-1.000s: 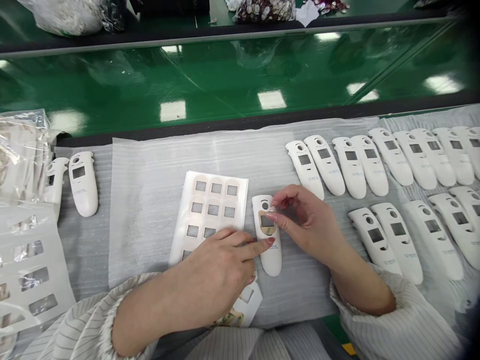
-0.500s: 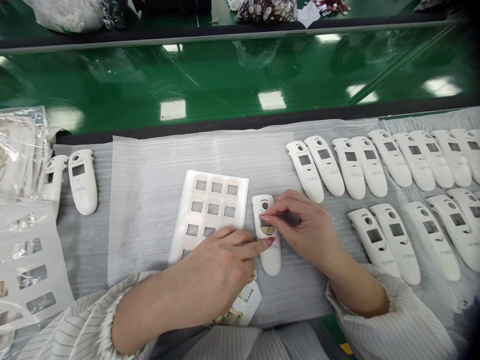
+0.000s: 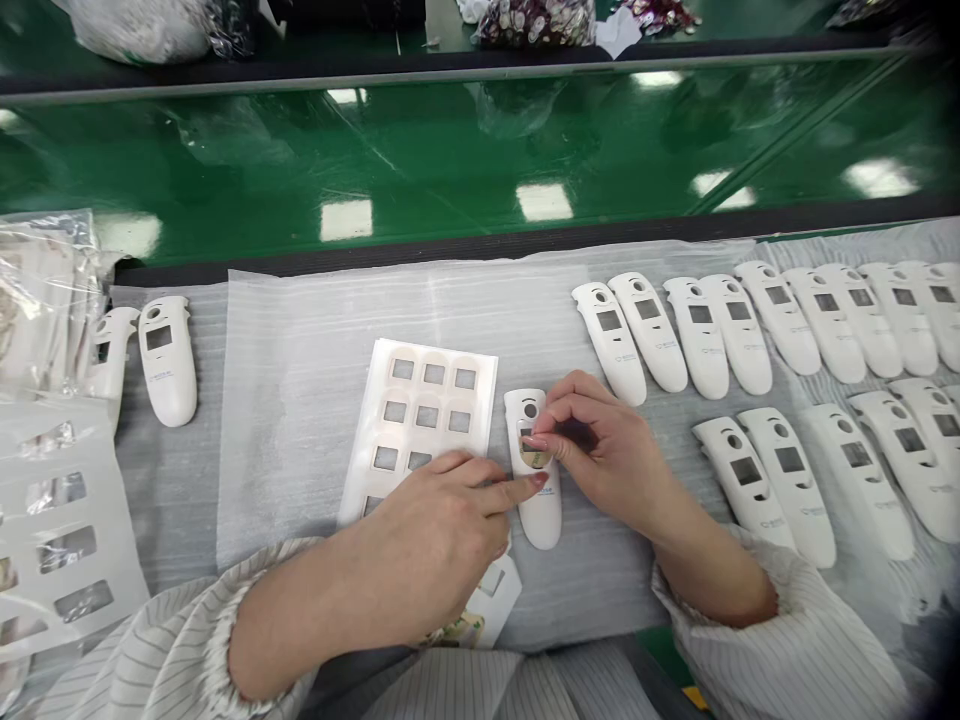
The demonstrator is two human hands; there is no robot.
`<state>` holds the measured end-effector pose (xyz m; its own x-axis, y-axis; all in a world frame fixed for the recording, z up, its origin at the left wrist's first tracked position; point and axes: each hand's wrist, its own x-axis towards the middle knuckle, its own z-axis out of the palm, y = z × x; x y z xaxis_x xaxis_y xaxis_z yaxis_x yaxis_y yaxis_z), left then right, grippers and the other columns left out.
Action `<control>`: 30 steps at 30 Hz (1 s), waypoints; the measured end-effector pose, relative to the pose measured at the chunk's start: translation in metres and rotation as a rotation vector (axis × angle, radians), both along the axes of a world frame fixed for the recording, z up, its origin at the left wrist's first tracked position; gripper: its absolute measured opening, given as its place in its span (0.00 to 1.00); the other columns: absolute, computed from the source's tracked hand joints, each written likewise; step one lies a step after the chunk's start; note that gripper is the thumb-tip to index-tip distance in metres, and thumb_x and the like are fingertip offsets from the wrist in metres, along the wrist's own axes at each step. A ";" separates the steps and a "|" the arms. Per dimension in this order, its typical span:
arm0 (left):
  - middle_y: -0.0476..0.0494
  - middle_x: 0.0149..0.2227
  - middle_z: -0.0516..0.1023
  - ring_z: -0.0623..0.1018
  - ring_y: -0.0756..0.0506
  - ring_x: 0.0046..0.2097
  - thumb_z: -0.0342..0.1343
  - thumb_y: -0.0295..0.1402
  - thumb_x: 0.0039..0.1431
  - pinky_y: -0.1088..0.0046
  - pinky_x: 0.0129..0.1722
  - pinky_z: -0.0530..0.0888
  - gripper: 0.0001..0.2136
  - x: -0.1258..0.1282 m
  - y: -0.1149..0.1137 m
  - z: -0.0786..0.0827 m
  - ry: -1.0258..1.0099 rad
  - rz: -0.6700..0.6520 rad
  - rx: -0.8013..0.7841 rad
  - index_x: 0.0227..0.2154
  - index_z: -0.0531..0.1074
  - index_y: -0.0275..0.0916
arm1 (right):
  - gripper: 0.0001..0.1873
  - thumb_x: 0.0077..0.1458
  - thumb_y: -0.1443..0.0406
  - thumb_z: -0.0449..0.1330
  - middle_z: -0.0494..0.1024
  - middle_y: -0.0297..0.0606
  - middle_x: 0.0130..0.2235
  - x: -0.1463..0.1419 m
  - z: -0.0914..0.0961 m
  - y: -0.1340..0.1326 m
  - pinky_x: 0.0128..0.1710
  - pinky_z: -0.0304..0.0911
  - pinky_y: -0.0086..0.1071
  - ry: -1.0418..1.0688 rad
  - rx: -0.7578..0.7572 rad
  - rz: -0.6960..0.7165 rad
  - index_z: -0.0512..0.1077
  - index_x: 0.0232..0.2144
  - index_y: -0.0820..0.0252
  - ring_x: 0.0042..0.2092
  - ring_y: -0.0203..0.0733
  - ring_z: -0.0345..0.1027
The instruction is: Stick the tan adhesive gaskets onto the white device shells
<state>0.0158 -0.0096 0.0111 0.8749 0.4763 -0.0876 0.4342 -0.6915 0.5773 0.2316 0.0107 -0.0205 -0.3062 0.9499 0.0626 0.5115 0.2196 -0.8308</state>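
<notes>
Over pale sheeting [image 3: 300, 390], left hand [image 3: 450, 525] points, right hand [image 3: 611, 460] pinches tan patch [image 3: 533, 461]

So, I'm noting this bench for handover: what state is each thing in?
Central casing: lying face up
Tan piece: on the casing, partly hidden
Left hand: index fingertip on the casing
Right hand: fingertips drawn together over the tan piece
Cut-out sheet: partly hidden by left hand
Casings at right: face up, two rows
Casings at left: face up, side by side

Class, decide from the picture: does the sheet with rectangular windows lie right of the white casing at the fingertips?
No, the sheet lies left of the casing.
</notes>
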 end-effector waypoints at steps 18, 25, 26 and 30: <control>0.51 0.61 0.68 0.70 0.45 0.52 0.50 0.27 0.63 0.62 0.57 0.65 0.10 -0.001 -0.002 -0.004 0.033 -0.014 0.025 0.33 0.77 0.36 | 0.05 0.55 0.71 0.63 0.68 0.33 0.33 -0.001 -0.003 0.006 0.30 0.61 0.31 0.071 0.043 -0.031 0.72 0.29 0.56 0.32 0.35 0.63; 0.51 0.60 0.70 0.70 0.46 0.51 0.50 0.27 0.63 0.63 0.57 0.64 0.10 -0.001 -0.003 -0.004 0.029 -0.008 0.035 0.36 0.77 0.35 | 0.05 0.54 0.70 0.63 0.69 0.34 0.32 -0.005 -0.005 0.006 0.28 0.62 0.31 0.024 0.056 -0.093 0.73 0.28 0.56 0.31 0.35 0.63; 0.51 0.60 0.70 0.70 0.46 0.51 0.50 0.27 0.63 0.63 0.57 0.64 0.10 -0.001 -0.003 -0.003 0.031 0.000 0.033 0.35 0.77 0.35 | 0.05 0.54 0.70 0.63 0.69 0.33 0.32 -0.005 -0.005 0.005 0.28 0.62 0.31 0.023 0.057 -0.095 0.73 0.28 0.56 0.31 0.35 0.63; 0.52 0.59 0.71 0.70 0.46 0.52 0.50 0.27 0.63 0.63 0.58 0.64 0.10 0.000 -0.001 -0.001 0.042 0.004 0.021 0.31 0.77 0.35 | 0.05 0.54 0.70 0.63 0.69 0.33 0.32 -0.006 -0.005 0.005 0.28 0.62 0.31 0.018 0.059 -0.100 0.73 0.28 0.56 0.31 0.35 0.63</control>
<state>0.0154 -0.0109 0.0096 0.8686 0.4821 -0.1145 0.4610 -0.7015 0.5435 0.2261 0.0156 -0.0255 -0.2087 0.9701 0.1238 0.5184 0.2171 -0.8271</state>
